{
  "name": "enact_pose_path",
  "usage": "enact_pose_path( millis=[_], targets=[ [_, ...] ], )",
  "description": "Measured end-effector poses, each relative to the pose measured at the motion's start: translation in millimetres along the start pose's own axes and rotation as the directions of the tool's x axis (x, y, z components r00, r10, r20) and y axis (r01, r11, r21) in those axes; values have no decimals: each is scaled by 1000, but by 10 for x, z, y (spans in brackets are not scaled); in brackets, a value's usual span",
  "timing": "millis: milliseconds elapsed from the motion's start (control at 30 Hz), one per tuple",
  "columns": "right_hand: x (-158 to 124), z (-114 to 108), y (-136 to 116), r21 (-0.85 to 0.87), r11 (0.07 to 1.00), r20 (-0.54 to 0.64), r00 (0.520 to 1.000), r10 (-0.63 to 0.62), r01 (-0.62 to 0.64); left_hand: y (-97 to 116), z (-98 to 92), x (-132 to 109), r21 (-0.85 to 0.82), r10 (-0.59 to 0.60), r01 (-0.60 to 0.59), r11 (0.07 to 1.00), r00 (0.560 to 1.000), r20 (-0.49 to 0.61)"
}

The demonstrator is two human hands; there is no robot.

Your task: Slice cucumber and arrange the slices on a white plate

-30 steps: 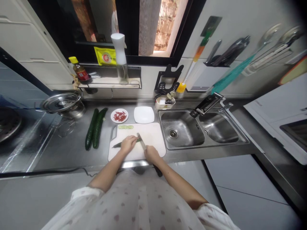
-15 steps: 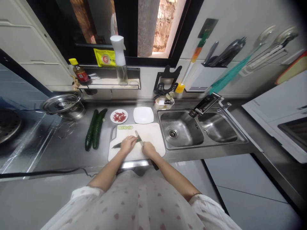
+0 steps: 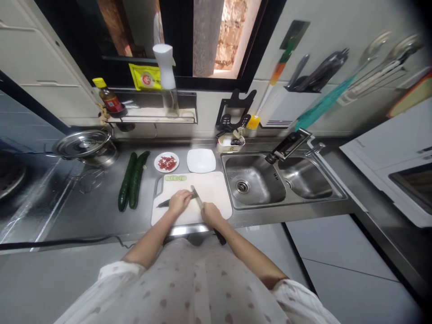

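Observation:
On the white cutting board (image 3: 218,191), a dark green length of cucumber (image 3: 163,204) lies under my left hand (image 3: 180,201), whose fingers are closed over it. My right hand (image 3: 211,214) grips a knife (image 3: 197,196); its blade points away from me, at the cucumber's right end beside my left fingertips. Whether the edge is in the cucumber I cannot tell. A row of pale green cucumber slices (image 3: 175,178) lies along the board's far left edge.
Left of the board lie two whole cucumbers (image 3: 126,182). Behind it stand a small plate of chopped red pieces (image 3: 166,162) and a white square plate (image 3: 201,160). A double sink (image 3: 254,207) borders the right side; a lidded steel pot (image 3: 108,155) is at far left.
My right hand has drawn slightly back and to the right with the knife. My left hand stays on the cucumber. The whole view has shifted a little.

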State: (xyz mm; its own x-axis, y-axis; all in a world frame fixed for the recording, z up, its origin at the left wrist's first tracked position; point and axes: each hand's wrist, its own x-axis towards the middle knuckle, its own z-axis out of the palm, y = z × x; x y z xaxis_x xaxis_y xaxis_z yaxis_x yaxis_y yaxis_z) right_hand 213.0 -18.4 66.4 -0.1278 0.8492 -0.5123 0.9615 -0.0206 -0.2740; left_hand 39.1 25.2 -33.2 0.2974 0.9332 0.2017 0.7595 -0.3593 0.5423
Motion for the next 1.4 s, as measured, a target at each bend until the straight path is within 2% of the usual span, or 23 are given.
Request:
enact_pose_path(
  millis=[267, 467, 633, 900, 1400],
  targets=[
    [156, 7, -47, -36, 998, -26, 999, -44, 43, 15, -19, 2, -14, -13, 13, 1000, 1000, 10],
    [281, 32, -83, -30, 999, -27, 999, -31, 30, 17, -23, 3, -19, -7, 8, 1000, 1000, 6],
    [233, 60, -52, -27, 999, -40, 999, -35, 33, 9, -15, 0, -12, -9, 9, 1000, 1000, 0],
    [42, 109, 44, -34, 999, 2, 1000, -19, 19, 12, -16, 8, -13, -8, 8, 1000, 1000, -4],
    [267, 131, -44, -32, 999, -34, 999, -31, 30, 41, -50, 10, -14, -32, 32, 999, 999, 9]
  ],
)
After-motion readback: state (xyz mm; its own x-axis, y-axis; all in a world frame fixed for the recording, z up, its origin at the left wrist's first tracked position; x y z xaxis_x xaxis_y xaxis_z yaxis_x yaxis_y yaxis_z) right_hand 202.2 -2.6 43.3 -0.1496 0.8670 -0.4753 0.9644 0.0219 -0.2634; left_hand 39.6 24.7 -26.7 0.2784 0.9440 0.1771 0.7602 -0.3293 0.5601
